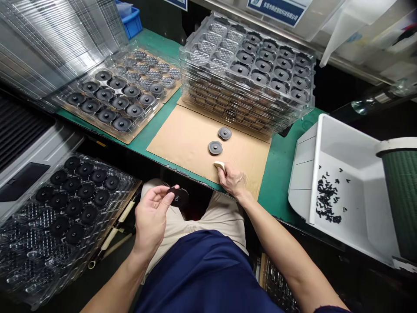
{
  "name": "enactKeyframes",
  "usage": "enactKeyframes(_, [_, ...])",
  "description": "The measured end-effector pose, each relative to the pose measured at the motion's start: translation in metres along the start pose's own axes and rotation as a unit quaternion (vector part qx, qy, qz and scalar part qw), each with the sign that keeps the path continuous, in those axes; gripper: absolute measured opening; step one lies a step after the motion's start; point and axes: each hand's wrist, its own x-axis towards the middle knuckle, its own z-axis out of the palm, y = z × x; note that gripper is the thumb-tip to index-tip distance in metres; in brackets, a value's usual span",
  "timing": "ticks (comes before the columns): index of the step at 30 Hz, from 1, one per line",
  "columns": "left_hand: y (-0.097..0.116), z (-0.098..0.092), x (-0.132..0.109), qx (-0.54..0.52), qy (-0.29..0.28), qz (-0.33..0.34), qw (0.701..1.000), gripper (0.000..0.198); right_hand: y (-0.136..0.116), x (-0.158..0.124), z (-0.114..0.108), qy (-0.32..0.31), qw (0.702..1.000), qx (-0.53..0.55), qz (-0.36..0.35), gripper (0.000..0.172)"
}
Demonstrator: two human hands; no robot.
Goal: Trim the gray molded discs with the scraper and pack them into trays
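Observation:
My left hand [153, 214] pinches a round black plastic disc [178, 197] by its edge, in front of the bench above my lap. On the cardboard sheet, my right hand [232, 179] is closed around a small cream-coloured tool [219, 165]; only its rounded end shows, and the rest is hidden in the fingers. Just beyond that hand lie two dark grey discs with raised centres, the nearer disc [215, 148] and the farther disc [224, 133]. Both rest flat on the cardboard [182, 139], apart from each other.
Stacked clear trays [247, 104] of discs stand behind the cardboard. A part-filled tray [130, 130] lies at the left, another tray [74, 187] lower down. At the right, a white bin [352, 174] holds small black pieces [326, 201] beside a green cylinder [400, 195].

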Motion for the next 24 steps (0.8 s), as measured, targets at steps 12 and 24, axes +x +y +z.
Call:
enactKeyframes(12, [0.002, -0.027, -0.021, 0.22, -0.037, 0.203, 0.954, 0.022, 0.003, -0.001, 0.006, 0.014, 1.0, 0.001, -0.003, 0.037])
enactKeyframes(24, [0.011, -0.015, -0.012, 0.337, -0.059, 0.613, 0.712, 0.04, 0.004, -0.001, 0.01, 0.032, 0.999, -0.001, -0.004, 0.041])
